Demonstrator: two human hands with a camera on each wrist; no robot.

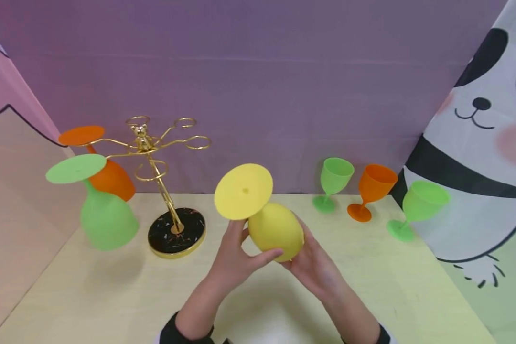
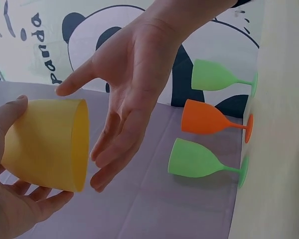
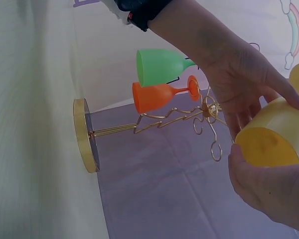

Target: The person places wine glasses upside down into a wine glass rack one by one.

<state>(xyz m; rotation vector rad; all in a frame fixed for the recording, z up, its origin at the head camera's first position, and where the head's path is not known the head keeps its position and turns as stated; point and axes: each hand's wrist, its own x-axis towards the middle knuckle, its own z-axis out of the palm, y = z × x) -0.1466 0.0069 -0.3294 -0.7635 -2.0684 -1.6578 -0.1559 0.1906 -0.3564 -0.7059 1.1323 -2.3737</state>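
A yellow goblet is held above the table, tilted, with its round foot up and its mouth facing down to the right. My left hand grips the bowl, its thumb on the near side and fingers on the other, as the left wrist view shows. Beside the goblet's rim is my right hand, palm toward it, with fingers extended and thumb spread. To the left stands a gold goblet rack with ring-ended arms. A green goblet and an orange goblet hang upside down from it.
At the table's back right stand an upright green goblet, an orange goblet and another green goblet. The rack's round black base rests on the table. Behind is a purple backdrop, with a panda print at right.
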